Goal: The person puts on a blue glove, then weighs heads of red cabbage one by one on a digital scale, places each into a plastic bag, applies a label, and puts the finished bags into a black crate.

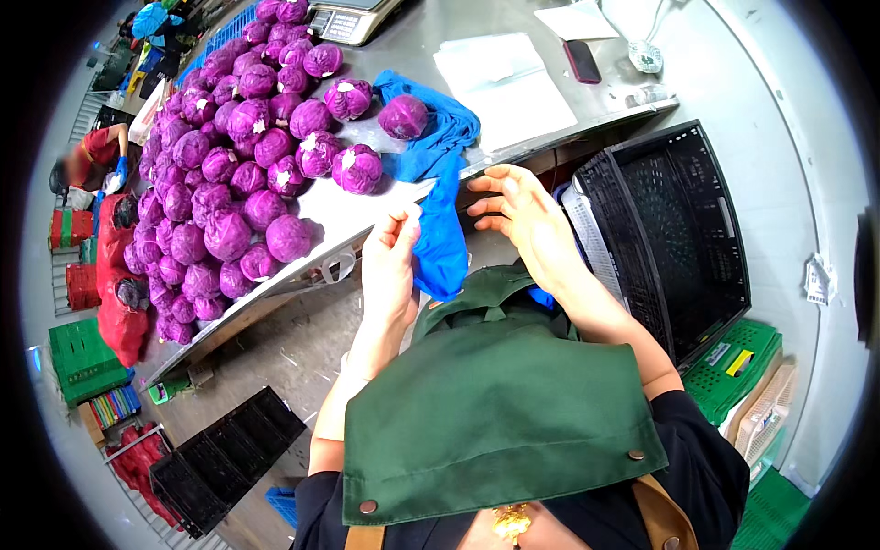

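My left hand point(390, 261) is raised at the edge of the steel table point(412, 32), its fingertips pinching the blue cloth point(440, 234) that hangs off the table edge. To the right of the cloth my right hand point(522, 215) is held with fingers spread, holding nothing. The cloth runs up onto the table, where one purple cabbage point(403, 116) lies on it. A large heap of purple cabbages point(229, 165) covers the table's left part. A green apron point(495, 403) hangs on my chest below the hands.
A black plastic crate point(678, 229) stands on its side to the right. White paper sheets point(504, 78), a phone point(581, 61) and a scale point(351, 20) lie on the table. Black crates point(225, 458) and green crates point(82, 362) sit on the floor. A person in red point(96, 156) works far left.
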Tool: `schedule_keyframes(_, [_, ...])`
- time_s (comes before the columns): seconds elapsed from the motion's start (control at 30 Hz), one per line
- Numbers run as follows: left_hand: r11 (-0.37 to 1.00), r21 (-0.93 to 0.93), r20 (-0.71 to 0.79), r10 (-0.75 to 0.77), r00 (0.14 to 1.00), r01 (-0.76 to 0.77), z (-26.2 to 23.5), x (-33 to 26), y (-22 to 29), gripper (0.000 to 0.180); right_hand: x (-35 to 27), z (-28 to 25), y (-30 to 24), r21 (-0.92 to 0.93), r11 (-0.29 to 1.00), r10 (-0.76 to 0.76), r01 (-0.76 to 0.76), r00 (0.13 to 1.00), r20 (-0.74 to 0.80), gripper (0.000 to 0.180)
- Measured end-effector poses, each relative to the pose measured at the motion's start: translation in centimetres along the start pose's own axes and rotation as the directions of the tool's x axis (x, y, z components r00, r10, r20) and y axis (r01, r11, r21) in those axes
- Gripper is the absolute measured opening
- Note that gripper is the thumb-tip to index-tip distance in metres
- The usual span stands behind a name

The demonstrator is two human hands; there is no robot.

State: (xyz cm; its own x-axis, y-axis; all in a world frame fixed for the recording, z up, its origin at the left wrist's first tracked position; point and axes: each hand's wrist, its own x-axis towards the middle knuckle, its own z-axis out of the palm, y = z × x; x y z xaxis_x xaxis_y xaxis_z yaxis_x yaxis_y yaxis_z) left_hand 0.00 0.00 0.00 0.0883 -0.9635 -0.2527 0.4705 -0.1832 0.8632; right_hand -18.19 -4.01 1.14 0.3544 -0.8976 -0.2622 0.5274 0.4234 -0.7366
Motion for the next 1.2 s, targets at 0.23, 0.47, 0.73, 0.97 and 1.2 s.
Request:
schedule_keyframes(0.23, [0.996,0.033,-0.203,0.088,0.975,-0.083,2.3,3.4,0.0,0.012,2.7,-0.5,0.4,-0.512,0.852,-0.041,0.112,0.988,0.148,0.016])
schedule_keyframes(0.47, [0.959,0.201,-0.041,0.212,0.976,-0.2,6.5,6.8,-0.5,0.034,8.8,-4.8,-4.8,-0.358,0.929,0.167,-0.093,0.969,0.182,0.024])
schedule_keyframes(0.73, [0.922,0.375,-0.186,0.175,0.967,-0.095,9.5,11.6,-3.0,0.007,13.1,-8.1,-7.5,-0.762,0.598,-0.064,0.247,0.963,0.262,0.027])
schedule_keyframes(0.97, [1.0,0.007,-0.132,0.008,0.991,-0.007,11.7,14.7,-4.1,0.006,18.1,-12.2,-6.7,-0.894,0.401,-0.012,0.203,0.976,0.217,0.02])
schedule_keyframes(1.2, [0.86,0.51,-0.285,0.138,0.949,0.028,13.4,18.6,-4.5,0.022,20.4,-13.3,-6.0,-0.569,0.82,0.007,0.065,0.992,0.123,0.007])
